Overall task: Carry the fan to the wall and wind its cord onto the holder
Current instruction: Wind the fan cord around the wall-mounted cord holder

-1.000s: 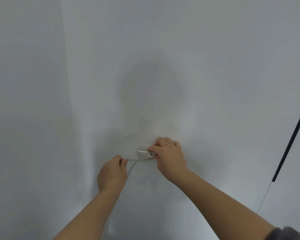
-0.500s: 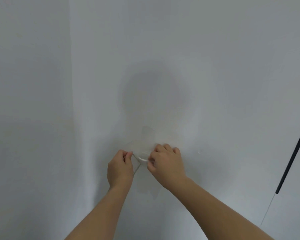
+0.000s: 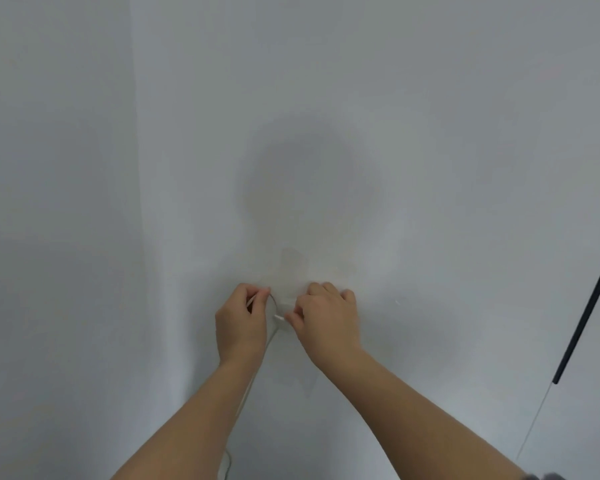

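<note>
Both hands are up against a white wall [image 3: 326,98]. My left hand [image 3: 241,320] pinches the thin white cord [image 3: 273,336], which loops over from its fingertips and runs down beside my left forearm toward the bottom edge. My right hand [image 3: 326,320] is closed on a small white holder [image 3: 279,318] fixed to the wall, with only the holder's left tip showing between the two hands. The cord passes at the holder. The fan itself is out of sight.
A wall corner [image 3: 136,202] runs vertically at the left. A black rod or strip [image 3: 589,306] slants down the right edge, with a thin line below it. My head's shadow falls on the wall above the hands.
My left hand has risen and moved in toward the holder, bringing the cord up and over in a loop. My right hand has stayed on the holder.
</note>
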`<act>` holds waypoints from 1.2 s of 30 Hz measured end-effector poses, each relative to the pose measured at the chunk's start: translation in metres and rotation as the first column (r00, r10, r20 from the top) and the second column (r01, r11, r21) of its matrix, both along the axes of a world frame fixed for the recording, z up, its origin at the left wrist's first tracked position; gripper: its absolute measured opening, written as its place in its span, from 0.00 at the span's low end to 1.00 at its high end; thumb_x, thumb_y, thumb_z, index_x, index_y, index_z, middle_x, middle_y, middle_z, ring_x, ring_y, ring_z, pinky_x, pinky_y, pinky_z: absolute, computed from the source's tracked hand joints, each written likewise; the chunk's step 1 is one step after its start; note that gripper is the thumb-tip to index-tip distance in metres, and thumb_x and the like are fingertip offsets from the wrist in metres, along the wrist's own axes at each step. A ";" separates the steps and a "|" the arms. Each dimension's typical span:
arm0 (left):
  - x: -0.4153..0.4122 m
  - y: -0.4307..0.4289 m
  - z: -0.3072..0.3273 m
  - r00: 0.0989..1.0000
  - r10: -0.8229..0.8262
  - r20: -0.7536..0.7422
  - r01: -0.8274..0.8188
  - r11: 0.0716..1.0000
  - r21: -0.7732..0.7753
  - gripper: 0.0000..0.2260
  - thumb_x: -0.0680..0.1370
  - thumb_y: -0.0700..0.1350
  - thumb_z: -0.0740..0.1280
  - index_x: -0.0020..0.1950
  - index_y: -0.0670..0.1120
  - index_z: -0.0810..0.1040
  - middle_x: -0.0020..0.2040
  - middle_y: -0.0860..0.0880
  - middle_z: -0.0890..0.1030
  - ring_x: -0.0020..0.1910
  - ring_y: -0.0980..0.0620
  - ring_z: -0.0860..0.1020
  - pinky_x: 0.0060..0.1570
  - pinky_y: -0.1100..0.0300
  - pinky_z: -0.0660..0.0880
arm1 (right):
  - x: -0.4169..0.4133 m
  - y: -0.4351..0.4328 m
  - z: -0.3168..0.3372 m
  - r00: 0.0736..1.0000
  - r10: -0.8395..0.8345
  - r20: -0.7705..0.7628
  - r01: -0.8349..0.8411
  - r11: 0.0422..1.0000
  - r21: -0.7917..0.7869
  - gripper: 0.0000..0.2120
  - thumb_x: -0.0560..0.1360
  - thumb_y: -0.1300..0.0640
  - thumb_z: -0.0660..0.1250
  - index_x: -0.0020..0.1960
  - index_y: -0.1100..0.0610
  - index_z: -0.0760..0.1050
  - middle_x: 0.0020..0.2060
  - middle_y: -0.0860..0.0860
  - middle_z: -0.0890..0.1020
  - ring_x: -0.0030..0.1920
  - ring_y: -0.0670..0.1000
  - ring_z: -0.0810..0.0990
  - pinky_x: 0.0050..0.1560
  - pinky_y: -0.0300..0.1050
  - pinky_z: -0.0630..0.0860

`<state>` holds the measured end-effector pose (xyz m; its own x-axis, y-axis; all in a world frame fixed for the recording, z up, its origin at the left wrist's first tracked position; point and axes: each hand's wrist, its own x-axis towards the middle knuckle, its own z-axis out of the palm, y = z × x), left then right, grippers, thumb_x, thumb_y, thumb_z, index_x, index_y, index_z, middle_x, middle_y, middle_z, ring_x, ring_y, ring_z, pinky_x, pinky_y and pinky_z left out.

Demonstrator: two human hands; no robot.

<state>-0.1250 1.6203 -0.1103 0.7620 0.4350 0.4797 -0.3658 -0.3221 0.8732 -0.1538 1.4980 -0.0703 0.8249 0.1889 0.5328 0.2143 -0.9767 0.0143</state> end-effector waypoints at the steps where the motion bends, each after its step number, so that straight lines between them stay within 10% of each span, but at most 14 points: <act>1: -0.003 0.001 0.000 1.000 -0.013 0.019 0.012 1.000 0.005 0.08 0.78 0.46 0.68 0.40 0.45 0.77 0.33 0.53 0.78 0.33 0.55 0.75 0.36 0.57 0.72 | 0.001 0.003 0.000 1.000 -0.027 0.009 0.027 1.000 0.002 0.14 0.79 0.44 0.60 0.47 0.51 0.80 0.47 0.49 0.78 0.52 0.52 0.73 0.53 0.49 0.63; 14: -0.030 0.016 -0.006 0.989 -0.147 0.012 0.147 0.989 0.022 0.13 0.79 0.47 0.65 0.37 0.42 0.74 0.28 0.52 0.70 0.27 0.57 0.65 0.32 0.58 0.66 | 0.005 0.017 -0.005 0.985 -0.145 0.095 0.140 0.989 0.053 0.26 0.73 0.32 0.56 0.41 0.53 0.79 0.40 0.49 0.80 0.48 0.52 0.75 0.50 0.51 0.64; 22: -0.034 0.025 -0.016 0.988 -0.155 -0.003 0.154 0.982 0.107 0.20 0.78 0.52 0.65 0.29 0.48 0.64 0.24 0.54 0.64 0.26 0.55 0.62 0.31 0.57 0.63 | 0.005 0.010 0.002 0.991 -0.044 0.124 0.026 0.990 0.138 0.08 0.78 0.55 0.56 0.50 0.55 0.72 0.42 0.51 0.82 0.46 0.56 0.79 0.48 0.50 0.66; 36: -0.032 0.020 -0.026 0.969 -0.229 -0.091 0.245 0.938 0.247 0.14 0.78 0.45 0.67 0.34 0.42 0.79 0.23 0.56 0.71 0.26 0.61 0.70 0.30 0.68 0.65 | -0.003 -0.032 0.015 0.986 0.154 -0.069 -0.146 0.983 0.113 0.10 0.73 0.68 0.60 0.51 0.56 0.69 0.41 0.53 0.75 0.39 0.56 0.71 0.36 0.46 0.65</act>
